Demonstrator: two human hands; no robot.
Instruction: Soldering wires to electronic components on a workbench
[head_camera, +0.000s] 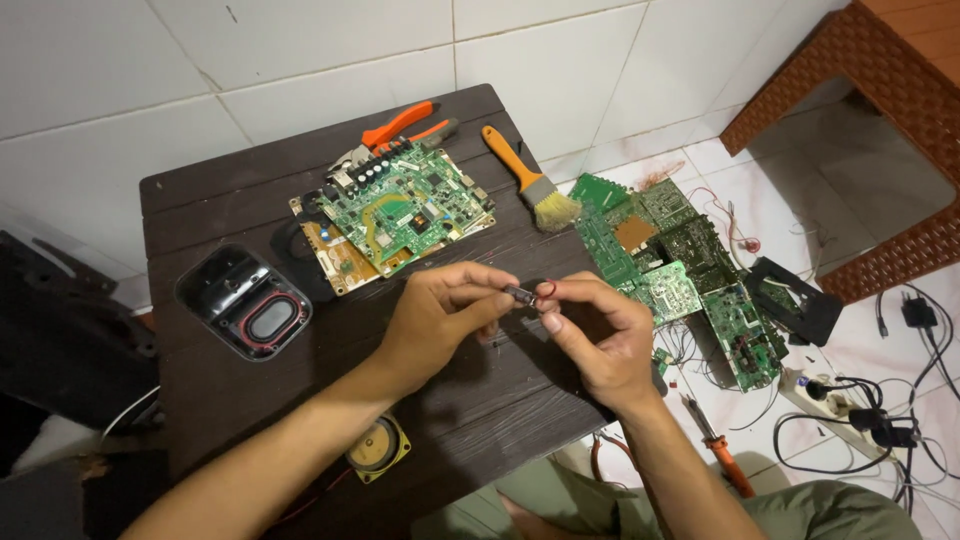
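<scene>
1. Head view, thing and fingers: small dark cylindrical part (519, 294) is held in the air above the dark wooden table (230, 205), between both hands. The left hand (440, 315) pinches its left end with thumb and forefinger. The right hand (595, 335) is clenched around a thin red wire loop (547, 290) that touches the right end of the part; the other fingers are curled in.

2. Head view, edges and room: the hands are over the front right part of the table, near its right edge. Behind them lies a green circuit board (405, 215), with orange pliers (405, 128) further back and an orange-handled brush (530, 180) at the right. A black speaker housing (245, 300) is well apart on the left, and a round yellow speaker (378, 448) lies near the front edge under the left forearm. The table surface directly under the hands is bare. On the floor at the right lies a pile of green boards (670, 265).

3. Head view, direction: the long axis of the part runs about left to right, almost level, with the wire end to the right.
</scene>
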